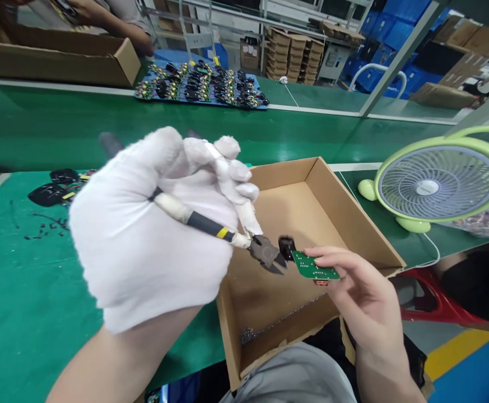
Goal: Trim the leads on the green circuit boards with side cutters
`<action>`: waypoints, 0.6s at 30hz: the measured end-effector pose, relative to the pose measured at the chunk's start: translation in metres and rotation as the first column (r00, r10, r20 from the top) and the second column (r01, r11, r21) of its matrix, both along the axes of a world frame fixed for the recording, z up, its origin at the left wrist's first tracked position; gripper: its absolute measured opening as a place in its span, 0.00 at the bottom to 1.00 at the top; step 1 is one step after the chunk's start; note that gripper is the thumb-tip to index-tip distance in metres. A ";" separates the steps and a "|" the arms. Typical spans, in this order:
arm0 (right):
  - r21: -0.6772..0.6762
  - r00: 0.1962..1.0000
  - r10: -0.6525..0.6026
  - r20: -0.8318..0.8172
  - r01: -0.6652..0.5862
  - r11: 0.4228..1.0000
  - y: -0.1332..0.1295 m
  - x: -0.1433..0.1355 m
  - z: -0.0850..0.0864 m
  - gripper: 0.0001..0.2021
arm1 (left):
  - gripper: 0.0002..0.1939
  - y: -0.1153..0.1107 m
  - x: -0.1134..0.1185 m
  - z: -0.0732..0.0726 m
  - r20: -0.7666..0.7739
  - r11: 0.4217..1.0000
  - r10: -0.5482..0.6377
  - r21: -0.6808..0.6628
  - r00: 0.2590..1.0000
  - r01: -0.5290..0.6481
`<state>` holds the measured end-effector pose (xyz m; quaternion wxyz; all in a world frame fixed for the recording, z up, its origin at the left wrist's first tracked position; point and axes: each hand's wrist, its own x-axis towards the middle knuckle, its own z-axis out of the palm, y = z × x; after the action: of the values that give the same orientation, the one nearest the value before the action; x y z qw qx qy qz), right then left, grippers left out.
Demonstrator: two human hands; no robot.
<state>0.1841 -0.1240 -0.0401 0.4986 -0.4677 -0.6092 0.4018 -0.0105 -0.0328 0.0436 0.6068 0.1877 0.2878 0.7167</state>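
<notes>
My left hand (155, 224), in a white glove, is wrapped round a pair of cutting pliers (210, 225) with taped handles. The dark jaws point right and stand slightly apart. Just right of them, my bare right hand (362, 285) pinches a small green circuit board (311, 266) by its right side. A black part (287, 247) sticks out at the board's left end, close to the jaw tips. A small red part shows under the board. Both hands are above an open cardboard box (286, 196), which has small clippings in its near corner.
Several black parts with boards (59, 187) lie on the green mat at left. A green fan (437, 182) stands at right. Behind, a blue tray (202, 84) holds several assemblies, beside a long cardboard box (55, 59) and another person's arm (113, 25).
</notes>
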 end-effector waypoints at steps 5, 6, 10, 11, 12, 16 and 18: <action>0.047 0.999 0.033 0.019 -0.034 0.998 -0.002 -0.005 -0.005 0.17 | 0.22 -0.003 -0.002 -0.006 0.112 0.998 0.062 0.015 0.992 -0.064; 0.071 1.000 0.020 0.009 -0.021 0.997 -0.002 -0.007 -0.007 0.17 | 0.22 -0.003 -0.002 -0.006 0.103 0.997 0.075 0.005 0.992 -0.076; 0.171 0.997 -0.008 -0.080 0.021 0.985 -0.003 -0.017 -0.011 0.16 | 0.24 0.000 -0.004 -0.007 0.069 0.997 0.082 0.004 0.994 -0.082; 0.177 0.996 -0.016 -0.090 0.032 0.984 -0.003 -0.019 -0.012 0.16 | 0.24 0.000 -0.005 -0.008 0.066 0.997 0.076 0.010 0.995 -0.076; 0.175 0.994 -0.021 -0.106 0.040 0.984 -0.003 -0.022 -0.012 0.17 | 0.24 0.001 -0.005 -0.009 0.069 0.997 0.069 0.024 0.995 -0.071; 0.164 0.973 -0.016 -0.231 0.055 0.985 -0.002 -0.030 -0.010 0.23 | 0.24 0.002 -0.003 -0.014 0.098 0.997 0.034 0.071 0.995 -0.041; 0.168 0.967 -0.015 -0.254 0.059 0.984 -0.003 -0.033 -0.010 0.26 | 0.24 0.002 -0.002 -0.017 0.098 0.996 0.024 0.088 0.995 -0.032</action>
<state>0.1512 -0.1265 -0.0499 0.6184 -0.3787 -0.5649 0.3937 -0.0122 -0.0311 0.0266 0.6009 0.1756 0.2285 0.7455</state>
